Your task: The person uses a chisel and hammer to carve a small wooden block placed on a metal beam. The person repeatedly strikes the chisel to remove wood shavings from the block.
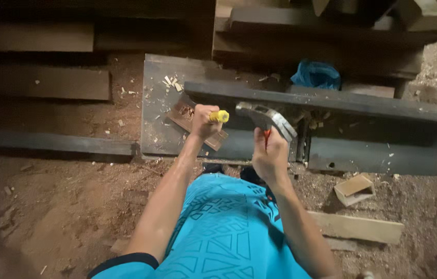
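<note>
At the frame's centre, the left hand (204,122) grips a yellow-handled chisel (219,116) on a board (162,98); the right hand (269,155) grips a hammer (267,118).

The hammer (266,118) has a bare metal head, grey with a dull sheen, and a red handle in the right hand's (270,155) grip. The chisel (219,116), in the left hand's (204,121) grip, has a yellow handle of glossy plastic. The plank (332,101) is dark wood, matt and rough-sawn, with a paler raw notch (190,116) cut into the wide board (161,103). Pale wood chips (172,82) lie on it. The floor (63,196) is rough with sawdust. The offcut block (353,189) is light, smooth wood. The blue cloth (315,75) looks soft and crumpled
</note>
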